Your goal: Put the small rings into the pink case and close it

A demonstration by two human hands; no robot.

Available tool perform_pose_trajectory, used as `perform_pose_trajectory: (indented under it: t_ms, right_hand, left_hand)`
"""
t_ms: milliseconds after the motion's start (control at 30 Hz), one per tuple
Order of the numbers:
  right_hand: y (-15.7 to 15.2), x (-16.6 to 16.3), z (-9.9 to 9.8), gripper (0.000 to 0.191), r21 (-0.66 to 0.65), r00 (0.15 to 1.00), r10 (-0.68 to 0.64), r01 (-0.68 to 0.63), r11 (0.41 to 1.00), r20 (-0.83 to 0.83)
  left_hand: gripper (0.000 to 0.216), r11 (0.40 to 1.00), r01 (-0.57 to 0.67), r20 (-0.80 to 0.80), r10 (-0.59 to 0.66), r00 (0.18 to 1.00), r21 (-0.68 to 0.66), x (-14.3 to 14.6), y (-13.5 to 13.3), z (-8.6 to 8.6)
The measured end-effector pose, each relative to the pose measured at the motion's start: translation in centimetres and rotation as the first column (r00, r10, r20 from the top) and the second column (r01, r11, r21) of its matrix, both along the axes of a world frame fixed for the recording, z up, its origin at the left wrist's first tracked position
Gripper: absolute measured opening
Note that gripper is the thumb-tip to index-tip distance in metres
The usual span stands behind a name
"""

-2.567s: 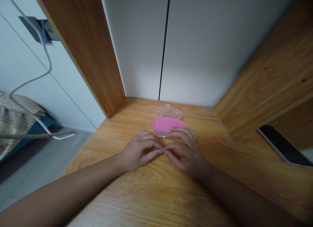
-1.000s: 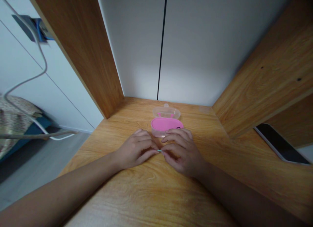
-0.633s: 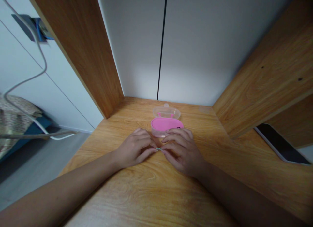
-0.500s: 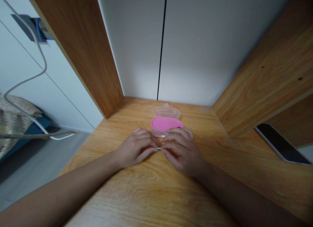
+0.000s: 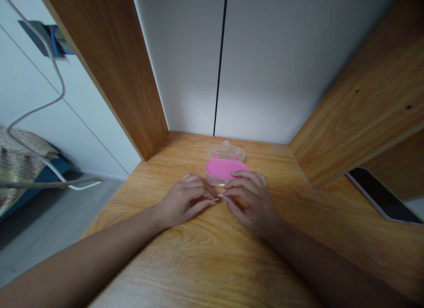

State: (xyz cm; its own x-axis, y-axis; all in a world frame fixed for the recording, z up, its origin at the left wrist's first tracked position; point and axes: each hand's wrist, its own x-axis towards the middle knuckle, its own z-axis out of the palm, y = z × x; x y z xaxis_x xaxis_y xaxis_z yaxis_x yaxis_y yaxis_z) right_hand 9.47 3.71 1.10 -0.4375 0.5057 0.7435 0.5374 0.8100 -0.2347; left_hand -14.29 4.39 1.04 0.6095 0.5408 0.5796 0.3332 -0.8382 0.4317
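Note:
On the wooden tabletop, my left hand [image 5: 187,198] pinches a thin, greyish-green sliver [image 5: 216,199] between thumb and forefinger. Close by on the right, my right hand [image 5: 253,202] pinches a small pale mint-green piece [image 5: 221,195] at its fingertips. Whether these are two parts of one item, such as a small clip, or separate pieces I cannot tell. Just behind the hands stands an oval box [image 5: 220,169], pink inside with clear sides. Its clear lid [image 5: 228,153] is tipped back behind it. The fingers of my right hand hide the box's front right corner.
A dark-screened tablet or phone [image 5: 384,195] lies at the right, by a wooden panel [image 5: 351,118]. White panels [image 5: 258,78] rise behind the table [image 5: 185,264]. A white cable [image 5: 61,85] hangs at the left, above the floor and a patterned cloth [image 5: 20,153].
The mint-green item spanned both hands' fingertips in one line; now its visible ends are apart. My right hand has shifted slightly up and right, while my left hand has barely moved.

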Motion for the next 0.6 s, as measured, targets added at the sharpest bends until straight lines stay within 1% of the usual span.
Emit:
perform_pose_trajectory:
  t_ms: [167,600]
  right_hand:
    - [-0.01,0.00,0.02,0.015,0.001,1.000,-0.009,0.009,1.000,-0.012]
    - [-0.09,-0.12,0.30,0.019,0.041,1.000,0.002,-0.001,0.999,-0.022]
  left_hand:
    - [0.004,1.000,0.016,0.013,-0.016,1.000,0.026,0.05,0.08,0.22]
    - [0.002,0.995,-0.070,0.067,0.065,0.996,0.073,-0.11,-0.02,0.35]
